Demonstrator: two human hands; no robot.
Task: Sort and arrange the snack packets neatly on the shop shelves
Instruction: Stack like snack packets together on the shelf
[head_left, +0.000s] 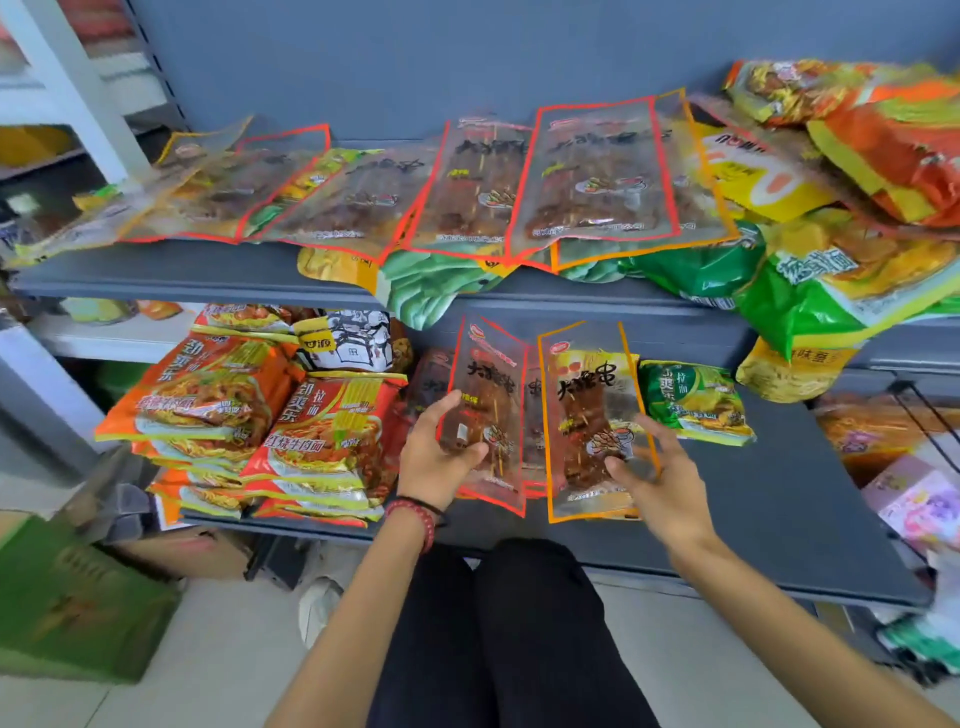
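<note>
My left hand (439, 457) grips a red-edged clear skewer snack packet (491, 387), held upright over the lower shelf (779, 519). Beside it, my right hand (660, 478) holds an orange-edged skewer packet (592, 410) by its lower right edge. More red-edged packets show between and behind the two held ones. On the upper shelf (182, 270) a row of the same clear skewer packets (597, 176) lies flat, overlapping one another from left to right.
Stacks of orange noodle packets (260, 415) fill the lower shelf's left side. A green noodle packet (693, 400) lies right of my hands. Green and yellow bags (831, 291) overhang the upper shelf's right end. A green carton (72, 603) stands on the floor at left.
</note>
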